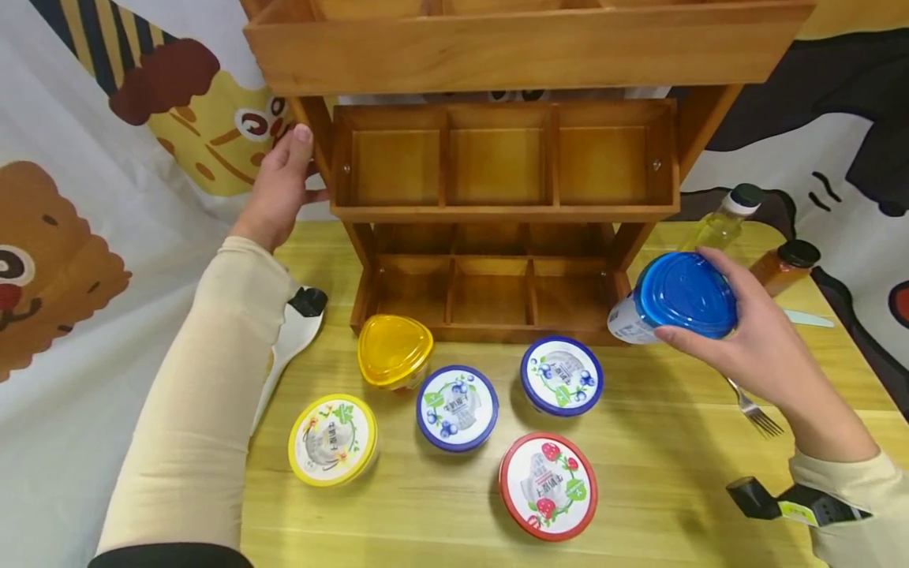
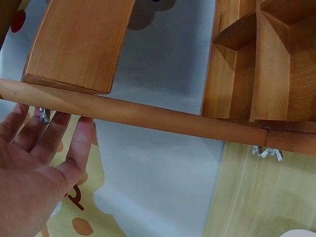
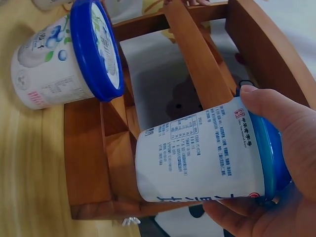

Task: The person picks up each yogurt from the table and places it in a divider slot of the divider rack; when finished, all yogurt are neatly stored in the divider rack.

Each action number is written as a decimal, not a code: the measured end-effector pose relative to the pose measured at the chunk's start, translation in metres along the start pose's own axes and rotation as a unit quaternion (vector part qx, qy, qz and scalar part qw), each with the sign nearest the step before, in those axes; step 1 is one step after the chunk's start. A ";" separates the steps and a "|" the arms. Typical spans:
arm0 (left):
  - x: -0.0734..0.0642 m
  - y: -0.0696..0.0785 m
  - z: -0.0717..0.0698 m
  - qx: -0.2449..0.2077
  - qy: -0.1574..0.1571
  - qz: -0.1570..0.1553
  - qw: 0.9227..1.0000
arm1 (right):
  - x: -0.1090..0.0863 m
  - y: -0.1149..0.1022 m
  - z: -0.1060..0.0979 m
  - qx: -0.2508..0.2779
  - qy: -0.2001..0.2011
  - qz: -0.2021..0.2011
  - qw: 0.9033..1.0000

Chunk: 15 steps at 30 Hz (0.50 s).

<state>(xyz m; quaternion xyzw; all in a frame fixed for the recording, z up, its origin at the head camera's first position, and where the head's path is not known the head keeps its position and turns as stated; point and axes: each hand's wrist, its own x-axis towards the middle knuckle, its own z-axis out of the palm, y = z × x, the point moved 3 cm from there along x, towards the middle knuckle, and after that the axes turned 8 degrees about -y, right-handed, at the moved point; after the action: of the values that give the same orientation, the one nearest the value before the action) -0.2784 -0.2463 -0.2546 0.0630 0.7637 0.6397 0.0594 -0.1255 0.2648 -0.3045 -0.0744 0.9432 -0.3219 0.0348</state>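
My right hand [image 1: 763, 343] grips a white yogurt cup [image 3: 197, 153] around its blue lid [image 1: 687, 293]. The cup is tilted beside the right end of the wooden rack [image 1: 507, 211], its base toward the lower tier. My left hand [image 1: 278, 189] is at the rack's left upright, level with the middle tier. In the left wrist view its fingertips touch the side rail [image 2: 148, 116] near a wing nut [image 2: 44, 115]. Before the rack stand two blue-lidded tubs [image 1: 458, 409], a red-lidded tub [image 1: 548, 487], a yellow-lidded tub [image 1: 333, 440] and a cup with a rounded-triangle yellow lid [image 1: 394, 351].
Behind my right hand stand an oil bottle [image 1: 717, 221] and a dark-capped jar [image 1: 784, 264]. A fork [image 1: 754, 410] lies on the table at the right. At the left lies a white spoon-like utensil [image 1: 289, 335]. A printed cloth [image 1: 64, 197] hangs behind the table.
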 end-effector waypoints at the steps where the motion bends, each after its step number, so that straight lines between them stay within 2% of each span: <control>1: 0.000 0.001 0.000 0.001 0.002 0.000 1.000 | 0.004 -0.002 0.000 0.001 -0.003 -0.002 1.000; 8: -0.001 0.004 0.002 0.006 0.007 -0.012 1.000 | 0.029 -0.009 0.010 0.018 -0.025 -0.021 0.999; 15: 0.000 0.001 0.002 0.009 0.007 -0.005 1.000 | 0.045 -0.010 0.023 0.026 -0.042 -0.025 0.998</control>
<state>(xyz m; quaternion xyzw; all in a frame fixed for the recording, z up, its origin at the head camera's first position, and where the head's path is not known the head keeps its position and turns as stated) -0.2779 -0.2443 -0.2543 0.0549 0.7700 0.6331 0.0568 -0.1661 0.2360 -0.3174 -0.1108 0.9300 -0.3437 0.0679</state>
